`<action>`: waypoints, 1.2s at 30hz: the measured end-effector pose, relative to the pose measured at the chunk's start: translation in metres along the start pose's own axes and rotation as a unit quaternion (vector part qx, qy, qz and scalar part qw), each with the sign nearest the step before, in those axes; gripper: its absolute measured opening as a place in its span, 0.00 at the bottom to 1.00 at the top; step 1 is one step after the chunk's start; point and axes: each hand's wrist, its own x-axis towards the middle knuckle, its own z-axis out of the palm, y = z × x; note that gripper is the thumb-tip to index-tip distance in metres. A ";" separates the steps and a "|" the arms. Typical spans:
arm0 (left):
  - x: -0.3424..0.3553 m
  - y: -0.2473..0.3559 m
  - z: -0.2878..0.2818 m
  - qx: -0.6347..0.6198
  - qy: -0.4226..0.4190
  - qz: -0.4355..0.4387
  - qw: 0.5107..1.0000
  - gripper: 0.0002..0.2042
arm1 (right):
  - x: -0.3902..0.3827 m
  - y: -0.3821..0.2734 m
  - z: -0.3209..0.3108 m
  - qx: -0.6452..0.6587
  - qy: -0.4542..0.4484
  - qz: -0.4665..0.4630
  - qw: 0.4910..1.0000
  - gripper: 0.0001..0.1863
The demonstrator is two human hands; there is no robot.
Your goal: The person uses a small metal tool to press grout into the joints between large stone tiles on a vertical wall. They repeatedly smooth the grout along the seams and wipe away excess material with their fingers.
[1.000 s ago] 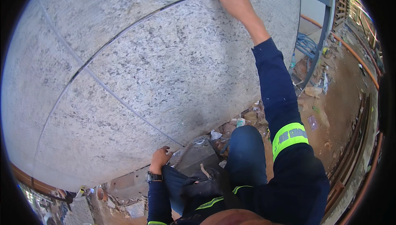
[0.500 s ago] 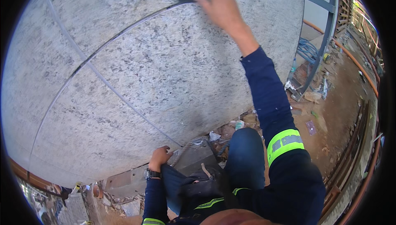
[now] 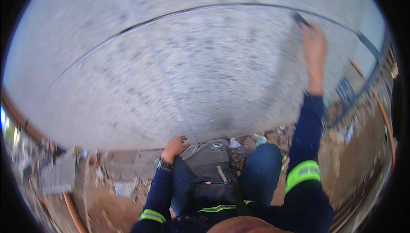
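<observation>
A large speckled grey-white stone-like panel wall [image 3: 222, 79] fills the space in front of me. A dark, narrow joint [image 3: 188, 10] crosses its upper part in a curve. High on the right, my right hand [image 3: 315, 47] grips a small flat black block [image 3: 301, 19], held tilted just below the joint. Motion blur hides whether the block touches the surface. My left hand [image 3: 174, 147], with a dark watch on its wrist, rests low by my left knee near the panel's bottom edge. Its fingers are loosely bent and nothing shows in them.
A grey metal frame [image 3: 368, 46] stands at the panel's right end, with a blue coiled hose [image 3: 345, 91] beside it. Orange pipe [image 3: 383, 117] runs along the dirt ground at right. Rubble and scraps lie under the panel; a dark pouch [image 3: 211, 192] sits between my knees.
My right hand has moved right with the black block, which has turned from level to slanted and left the joint line. The view has swung as well. My left hand stays by the knee.
</observation>
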 end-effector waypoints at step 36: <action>0.040 0.074 -0.437 0.180 0.740 0.306 0.572 0.35 | -0.144 -0.160 -0.024 0.306 -0.375 0.046 0.874 0.08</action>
